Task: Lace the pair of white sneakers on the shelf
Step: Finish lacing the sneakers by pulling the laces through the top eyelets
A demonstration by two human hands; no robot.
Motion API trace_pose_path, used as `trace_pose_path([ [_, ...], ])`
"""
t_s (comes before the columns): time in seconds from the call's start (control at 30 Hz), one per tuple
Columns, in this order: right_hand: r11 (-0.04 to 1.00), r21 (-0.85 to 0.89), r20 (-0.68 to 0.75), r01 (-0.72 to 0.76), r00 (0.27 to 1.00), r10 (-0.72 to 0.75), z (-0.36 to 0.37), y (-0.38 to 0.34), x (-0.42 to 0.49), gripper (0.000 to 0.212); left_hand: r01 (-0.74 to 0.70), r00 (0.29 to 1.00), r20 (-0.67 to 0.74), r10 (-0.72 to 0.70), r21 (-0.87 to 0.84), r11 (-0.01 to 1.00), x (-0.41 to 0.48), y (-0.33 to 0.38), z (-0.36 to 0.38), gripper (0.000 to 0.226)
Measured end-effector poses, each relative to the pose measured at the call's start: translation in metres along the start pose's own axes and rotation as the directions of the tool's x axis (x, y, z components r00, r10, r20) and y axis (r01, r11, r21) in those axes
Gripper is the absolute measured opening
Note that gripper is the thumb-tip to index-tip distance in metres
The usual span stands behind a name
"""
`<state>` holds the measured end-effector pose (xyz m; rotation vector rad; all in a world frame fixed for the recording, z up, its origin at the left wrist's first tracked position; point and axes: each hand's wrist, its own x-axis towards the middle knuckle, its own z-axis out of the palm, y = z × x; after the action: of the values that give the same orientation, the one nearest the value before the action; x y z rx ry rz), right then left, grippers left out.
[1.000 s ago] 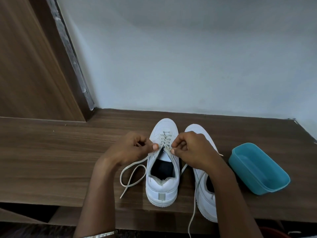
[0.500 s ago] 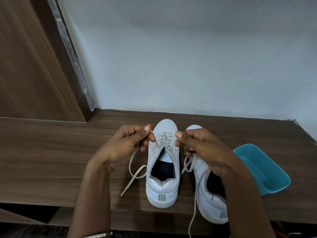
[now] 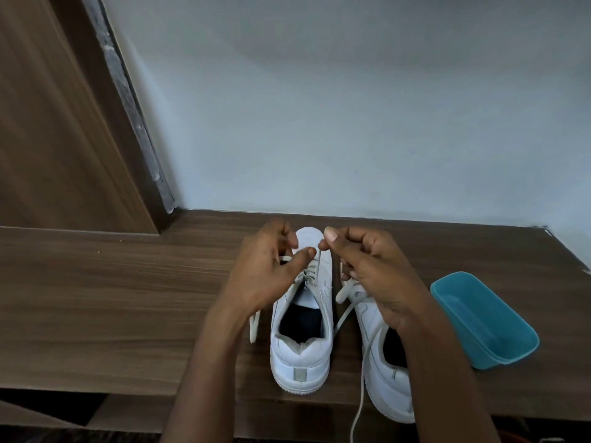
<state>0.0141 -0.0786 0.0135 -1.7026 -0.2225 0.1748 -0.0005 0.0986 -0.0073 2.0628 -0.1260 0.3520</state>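
- A loose lace [image 3: 360, 396] dangles off the front edge of the wooden shelf [image 3: 112, 298] and runs up along the right-side sneaker [image 3: 390, 388], whose heel sits right at that edge.
- Just beside it is the left-side sneaker [image 3: 300, 362], heel toward the camera, toe toward the wall, lower eyelets already laced.
- The left hand [image 3: 265, 276] is over the tongue, fingers curled round one strand [image 3: 284, 259] that drops down past the wrist.
- On the right hand [image 3: 374, 273], thumb and forefinger pinch the other strand [image 3: 318, 260], held up taut from the eyelets.
- A teal tub [image 3: 479, 318] sits tilted off to the right, near the right-side sneaker but not touching.
- Behind it all is a pale blue-grey wall [image 3: 351, 123], with a wood panel [image 3: 48, 139] far left.
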Motion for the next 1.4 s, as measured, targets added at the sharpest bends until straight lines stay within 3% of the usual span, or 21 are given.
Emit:
trace_pose_path([
  [0.1, 0.999, -0.016, -0.003, 0.051, 0.999, -0.051, 0.000, -0.002, -0.002, 0.030, -0.046, 0.989, 0.138, 0.057, -0.075, 0.996, -0.001, -0.001, 0.005, 0.008],
  [0.2, 0.994, -0.012, 0.011, 0.111, 0.994, -0.111, 0.002, -0.004, -0.001, 0.030, -0.075, 0.967, 0.226, 0.116, -0.179, 0.981, -0.001, -0.002, 0.004, 0.019],
  [0.3, 0.964, -0.153, -0.116, 0.219, 0.964, -0.238, 0.007, 0.000, 0.003, 0.021, 0.040, 0.980, 0.198, 0.024, -0.317, 0.948, 0.000, -0.001, 0.005, 0.016],
  [0.37, 0.933, -0.293, -0.249, 0.208, 0.926, -0.284, 0.007, 0.000, 0.003, 0.020, 0.108, 0.988, 0.142, -0.054, -0.407, 0.907, 0.002, 0.003, 0.004, 0.019],
  [0.4, 0.941, -0.287, -0.237, 0.177, 0.939, -0.249, 0.005, -0.002, 0.002, 0.022, 0.126, 0.989, 0.131, -0.075, -0.434, 0.892, 0.002, 0.006, 0.002, 0.017],
  [0.47, 0.972, -0.213, -0.050, 0.096, 0.993, -0.109, 0.002, -0.006, -0.002, 0.019, 0.160, 0.986, 0.127, -0.113, -0.469, 0.869, 0.003, 0.010, -0.002, 0.016],
  [0.53, 0.954, -0.292, 0.124, 0.061, 0.992, -0.026, 0.005, -0.006, -0.004, 0.013, 0.193, 0.980, 0.132, -0.146, -0.499, 0.844, 0.003, 0.011, -0.004, 0.020],
  [0.7, 0.891, -0.439, 0.282, 0.118, 0.959, 0.012, 0.026, 0.004, -0.002, 0.013, 0.199, 0.980, 0.134, -0.150, -0.529, 0.825, 0.001, 0.014, -0.004, 0.022],
  [0.83, 0.947, -0.294, 0.225, 0.128, 0.972, -0.061, 0.019, 0.001, -0.001, 0.014, 0.209, 0.977, 0.060, -0.206, -0.475, 0.855, 0.001, 0.000, -0.005, 0.020],
  [1.0, 0.971, -0.072, 0.133, 0.229, 0.967, -0.218, 0.014, -0.001, 0.002, 0.016, 0.345, 0.938, 0.159, -0.307, -0.488, 0.802, 0.000, -0.009, 0.002, 0.028],
  [1.1, 0.986, 0.020, 0.061, 0.166, 0.984, -0.167, 0.018, 0.005, 0.004, 0.019, 0.354, 0.934, 0.222, -0.278, -0.485, 0.800, -0.001, -0.006, 0.005, 0.033],
  [1.17, 0.991, -0.014, 0.005, 0.134, 0.991, -0.134, 0.018, 0.012, 0.006, 0.020, 0.346, 0.938, 0.208, -0.279, -0.484, 0.804, -0.001, -0.006, 0.005, 0.038],
  [1.27, 0.997, -0.018, -0.027, 0.080, 0.996, -0.080, 0.019, 0.018, 0.008, 0.023, 0.267, 0.962, 0.155, -0.223, -0.396, 0.879, -0.001, -0.011, 0.002, 0.031],
  [1.4, 0.999, -0.054, -0.093, -0.005, 0.996, 0.000, 0.023, 0.027, 0.009, 0.025, 0.196, 0.977, 0.144, -0.157, -0.309, 0.931, -0.002, -0.015, -0.003, 0.041],
])
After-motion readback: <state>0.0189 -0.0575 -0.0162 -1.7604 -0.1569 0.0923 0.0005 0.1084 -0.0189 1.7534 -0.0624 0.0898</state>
